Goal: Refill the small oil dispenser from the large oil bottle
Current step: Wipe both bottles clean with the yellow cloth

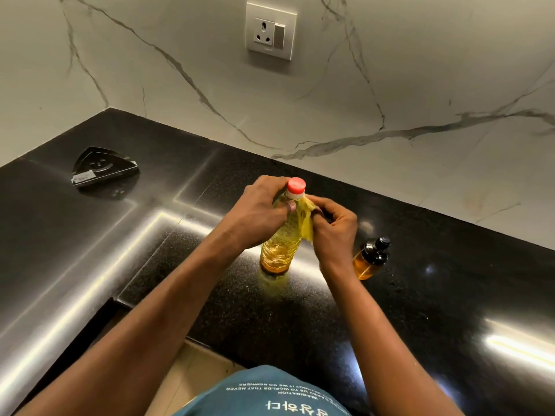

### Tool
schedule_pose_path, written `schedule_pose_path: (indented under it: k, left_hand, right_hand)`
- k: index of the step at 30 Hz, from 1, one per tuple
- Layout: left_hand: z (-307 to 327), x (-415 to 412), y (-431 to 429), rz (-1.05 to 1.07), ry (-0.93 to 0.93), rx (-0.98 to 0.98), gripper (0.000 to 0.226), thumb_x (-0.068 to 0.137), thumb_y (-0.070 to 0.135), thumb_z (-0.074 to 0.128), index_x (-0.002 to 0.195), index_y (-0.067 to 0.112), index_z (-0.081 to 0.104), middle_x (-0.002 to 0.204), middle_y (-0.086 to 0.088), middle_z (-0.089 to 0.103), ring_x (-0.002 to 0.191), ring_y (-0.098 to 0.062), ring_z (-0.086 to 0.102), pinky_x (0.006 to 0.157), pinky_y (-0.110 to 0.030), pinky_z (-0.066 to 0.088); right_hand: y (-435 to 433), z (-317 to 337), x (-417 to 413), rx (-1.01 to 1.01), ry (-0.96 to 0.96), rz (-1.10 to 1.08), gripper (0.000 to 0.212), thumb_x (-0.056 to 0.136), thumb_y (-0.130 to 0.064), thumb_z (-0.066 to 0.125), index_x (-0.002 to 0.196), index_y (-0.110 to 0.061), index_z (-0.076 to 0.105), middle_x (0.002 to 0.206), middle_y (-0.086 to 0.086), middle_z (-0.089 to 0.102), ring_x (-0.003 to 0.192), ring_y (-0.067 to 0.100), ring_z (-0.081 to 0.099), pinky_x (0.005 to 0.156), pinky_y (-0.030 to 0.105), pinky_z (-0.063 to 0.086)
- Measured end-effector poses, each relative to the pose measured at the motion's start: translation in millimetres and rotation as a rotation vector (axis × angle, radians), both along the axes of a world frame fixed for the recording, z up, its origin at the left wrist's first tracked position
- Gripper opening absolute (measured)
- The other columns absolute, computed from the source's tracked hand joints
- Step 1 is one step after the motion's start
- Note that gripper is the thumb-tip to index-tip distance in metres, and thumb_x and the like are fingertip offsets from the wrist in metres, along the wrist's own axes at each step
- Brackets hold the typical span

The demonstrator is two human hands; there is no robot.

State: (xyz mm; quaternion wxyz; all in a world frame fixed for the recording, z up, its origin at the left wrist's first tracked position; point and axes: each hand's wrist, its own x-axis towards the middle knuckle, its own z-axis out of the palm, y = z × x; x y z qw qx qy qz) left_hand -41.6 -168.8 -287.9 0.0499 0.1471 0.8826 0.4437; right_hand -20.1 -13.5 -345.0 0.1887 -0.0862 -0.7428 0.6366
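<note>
Two hands work at the large oil bottle (280,244), which stands upright near the middle of the black countertop (420,295) with its red cap (296,186) on. The left hand (258,214) is wrapped round the shoulder just below the cap, thumb across the front. The right hand (333,226) pinches a strip of yellow film (306,219) that hangs off the neck, apparently a seal or label. The small oil dispenser (368,262), amber with a black pump head (379,247) in place, stands just beside the right wrist, apart from the bottle. Neither vessel is open, so the task is judged to be at its opening step.

Risks: a sharp tug on the film could tilt the tall, narrow-based bottle if the left hand's hold slackens. The right forearm, swinging outward, could knock the dispenser over. Oily film may make the cap slip.

Room: open counter lies to the left and toward the marble wall (330,100). The counter's front edge runs close below the forearms, and a dark triangular object (103,169) sits well apart at far left.
</note>
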Motion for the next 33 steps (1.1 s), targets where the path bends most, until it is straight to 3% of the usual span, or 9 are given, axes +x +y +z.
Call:
schedule_pose_path:
  k: [4,8,11,14,17,21,25,29,33]
  left_hand:
    - [-1,1,3,0.074,-0.014,-0.034,0.041,0.103,0.020,0.057,0.144,0.023,0.054,0.133,-0.003,0.055,0.118,-0.015,0.052,0.094,-0.027,0.038]
    - [-2,7,7,0.091,0.003,0.004,0.040,0.097,0.036,0.068,0.133,0.021,0.060,0.121,0.002,0.061,0.109,-0.012,0.057,0.082,-0.018,0.042]
    - [-4,8,7,0.122,0.017,0.039,0.037,0.097,0.036,0.069,0.130,0.020,0.063,0.120,0.000,0.064,0.110,-0.015,0.060,0.092,-0.029,0.049]
    - [-9,7,6,0.141,0.022,0.053,0.034,0.099,0.033,0.066,0.130,0.020,0.061,0.123,-0.002,0.063,0.114,-0.017,0.058,0.097,-0.033,0.049]
    - [-12,8,10,0.150,0.028,0.043,0.031,0.101,0.033,0.063,0.130,0.021,0.059,0.123,-0.003,0.061,0.112,-0.017,0.058,0.092,-0.031,0.048]
    - [-13,5,12,0.175,0.025,0.035,0.026,0.103,0.031,0.060,0.127,0.020,0.060,0.121,-0.004,0.060,0.108,-0.017,0.058,0.078,-0.017,0.043]
    - [-14,4,13,0.174,0.024,0.038,0.025,0.103,0.030,0.060,0.127,0.023,0.060,0.121,-0.002,0.060,0.106,-0.014,0.056,0.074,-0.012,0.037]
    - [-17,2,12,0.151,0.023,0.045,0.030,0.103,0.030,0.061,0.132,0.025,0.059,0.124,0.000,0.060,0.111,-0.014,0.056,0.079,-0.014,0.039]
    - [-18,1,12,0.128,-0.027,0.089,0.031,0.103,0.030,0.061,0.133,0.025,0.058,0.127,-0.001,0.059,0.116,-0.015,0.057,0.096,-0.031,0.048]
  right_hand:
    - [-8,-15,20,-0.035,0.010,0.016,0.026,0.098,-0.002,0.065,0.118,-0.014,0.078,0.107,-0.001,0.080,0.100,0.012,0.075,0.089,0.039,0.063]
    - [-7,-7,22,-0.066,0.071,0.016,0.023,0.099,-0.005,0.067,0.118,-0.013,0.077,0.107,0.000,0.079,0.100,0.013,0.075,0.086,0.034,0.063]
    - [8,8,13,-0.049,0.115,-0.079,0.022,0.098,-0.005,0.066,0.115,-0.013,0.078,0.105,-0.001,0.078,0.098,0.012,0.073,0.084,0.029,0.061]
    - [28,6,4,0.136,0.116,-0.146,0.023,0.097,-0.007,0.067,0.112,-0.019,0.078,0.108,-0.004,0.075,0.102,0.010,0.070,0.088,0.038,0.061]
    - [18,-7,4,0.159,0.043,-0.012,0.022,0.098,-0.009,0.068,0.114,-0.021,0.077,0.109,-0.005,0.074,0.102,0.008,0.069,0.091,0.043,0.061]
    - [-11,-31,22,0.164,0.077,0.087,0.029,0.100,-0.014,0.070,0.129,-0.018,0.071,0.117,-0.006,0.072,0.106,0.008,0.069,0.089,0.025,0.058]
    - [-7,-42,25,0.113,0.021,0.058,0.016,0.101,-0.015,0.068,0.114,-0.025,0.073,0.103,-0.006,0.070,0.094,0.003,0.066,0.077,0.019,0.050]
    - [-5,-25,16,0.056,0.081,0.075,0.019,0.100,-0.013,0.069,0.118,-0.015,0.075,0.106,0.000,0.072,0.097,0.008,0.069,0.079,0.020,0.056]
    - [-2,-21,9,0.122,0.131,0.075,0.025,0.100,-0.011,0.069,0.125,-0.010,0.073,0.110,0.000,0.072,0.102,0.011,0.070,0.086,0.030,0.060]
